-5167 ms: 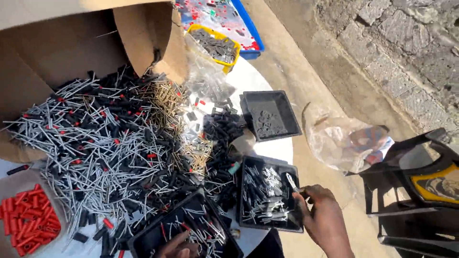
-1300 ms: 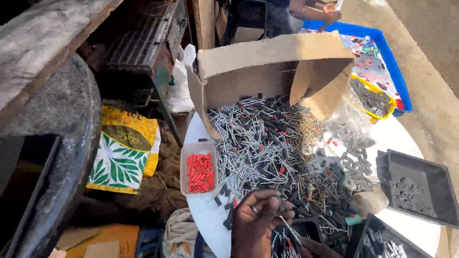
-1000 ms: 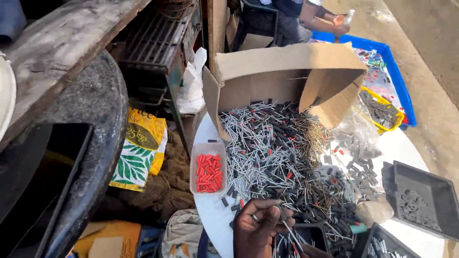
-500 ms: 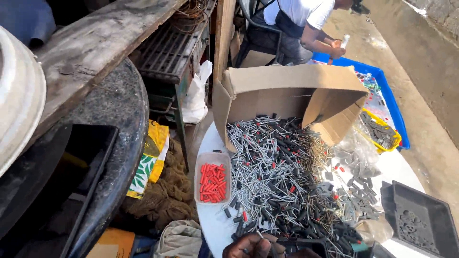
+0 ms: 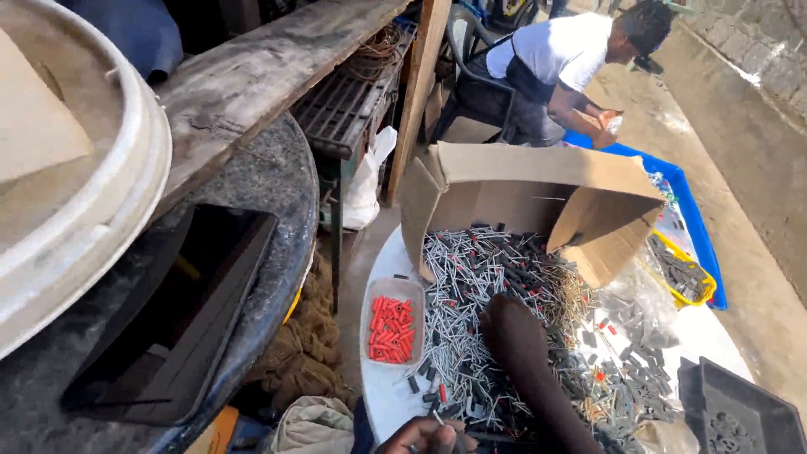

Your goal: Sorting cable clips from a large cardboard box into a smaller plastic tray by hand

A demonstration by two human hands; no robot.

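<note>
Sorting at the fastener heap

Left hand point(image 5: 433, 435) pinches one nail from nail pile point(image 5: 479, 319), singling it out; right forearm point(image 5: 538, 378) crosses bench point(image 5: 382, 395), its grip unseen, cannot tell.

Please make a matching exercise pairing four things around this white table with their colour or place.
Things:
1. small clear tray
2. cardboard box
3. blue tray
4. black tray

Descriptions:
A. on the ground beyond the table, in front of the crouching person
B. at the table's right edge
C. holds red pieces
D. tipped on its side, with grey pins spilling out

Pairs: 1-C, 2-D, 3-A, 4-B
</note>
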